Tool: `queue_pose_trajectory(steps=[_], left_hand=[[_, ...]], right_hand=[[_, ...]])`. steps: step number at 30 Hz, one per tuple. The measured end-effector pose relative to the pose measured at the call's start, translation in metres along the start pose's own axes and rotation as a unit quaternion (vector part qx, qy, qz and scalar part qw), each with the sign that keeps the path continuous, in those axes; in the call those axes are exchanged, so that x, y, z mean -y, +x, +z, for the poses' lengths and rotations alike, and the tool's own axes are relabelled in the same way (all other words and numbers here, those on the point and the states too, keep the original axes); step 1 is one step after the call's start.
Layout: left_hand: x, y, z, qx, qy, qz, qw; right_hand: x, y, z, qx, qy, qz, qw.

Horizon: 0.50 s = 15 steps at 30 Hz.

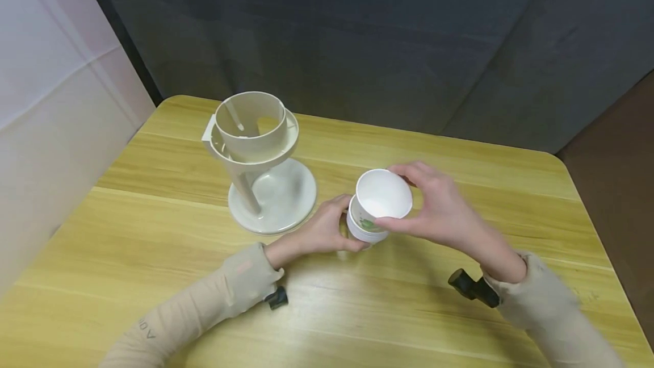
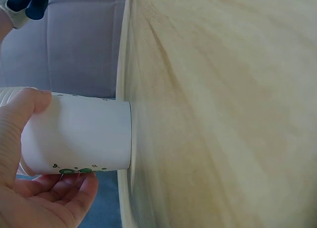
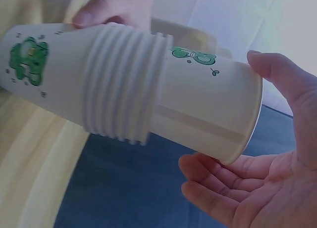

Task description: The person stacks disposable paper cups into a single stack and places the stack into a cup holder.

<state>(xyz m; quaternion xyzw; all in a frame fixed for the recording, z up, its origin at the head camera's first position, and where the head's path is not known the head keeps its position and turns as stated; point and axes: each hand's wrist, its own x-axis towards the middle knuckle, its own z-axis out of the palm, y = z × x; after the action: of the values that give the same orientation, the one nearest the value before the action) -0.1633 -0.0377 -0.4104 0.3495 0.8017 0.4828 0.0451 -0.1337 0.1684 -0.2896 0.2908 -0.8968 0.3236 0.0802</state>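
Observation:
A stack of white paper cups [image 1: 365, 234] with green printed figures stands on the table; its several layered rims [image 3: 126, 84] show in the right wrist view. My left hand [image 1: 323, 231] grips the stack from the side, thumb and fingers on opposite sides in the left wrist view. The top paper cup [image 1: 384, 193] sticks well out of the stack, tilted, its lower part still inside the other cups. At its rim, my right hand [image 1: 438, 208] pinches this cup between thumb and fingers. The inside of the cup looks white and bare.
A cream stand with a ring-shaped holder [image 1: 260, 145] and a round base [image 1: 291, 200] rises left of the cups. Behind the wooden table [image 1: 153, 209] hangs a dark curtain [image 1: 327, 44]. A black wrist-worn device [image 1: 472, 288] juts from the right sleeve.

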Motion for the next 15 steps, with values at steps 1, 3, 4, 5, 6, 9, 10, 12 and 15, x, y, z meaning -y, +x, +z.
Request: queue_pose_trajectory(steps=[1,3,4,5,6,9,10,12,15], left_hand=[[0.0,0.0,0.0,-0.001,0.002,0.001,1.0],[0.0,0.0,0.001,-0.004,0.005,0.003,1.0],[0.0,0.0,0.001,-0.005,0.005,0.004,1.0],[0.0,0.001,0.001,-0.005,0.004,0.004,1.0],[0.0,0.001,0.001,-0.005,0.003,0.005,1.0],[-0.001,0.001,0.001,-0.003,-0.002,0.001,1.0],[-0.002,0.001,0.001,-0.003,-0.002,0.0,1.0],[-0.002,0.0,0.001,-0.003,-0.003,-0.002,1.0],[-0.003,0.0,0.001,-0.004,-0.002,-0.005,1.0]], right_hand=[[-0.001,-0.001,0.002,0.001,-0.001,0.002,1.0],[-0.004,-0.002,0.007,0.007,-0.001,0.007,1.0],[-0.005,-0.002,0.009,0.009,-0.001,0.007,0.9999],[-0.006,-0.002,0.011,0.011,0.0,0.007,0.9999],[-0.008,-0.003,0.013,0.012,0.0,0.006,0.9999],[-0.012,-0.004,0.018,0.015,-0.001,0.002,0.9999],[-0.013,-0.004,0.02,0.017,-0.004,0.002,0.9999],[-0.015,-0.005,0.024,0.022,-0.007,0.003,0.9997],[-0.018,-0.007,0.028,0.032,-0.009,0.008,0.9994]])
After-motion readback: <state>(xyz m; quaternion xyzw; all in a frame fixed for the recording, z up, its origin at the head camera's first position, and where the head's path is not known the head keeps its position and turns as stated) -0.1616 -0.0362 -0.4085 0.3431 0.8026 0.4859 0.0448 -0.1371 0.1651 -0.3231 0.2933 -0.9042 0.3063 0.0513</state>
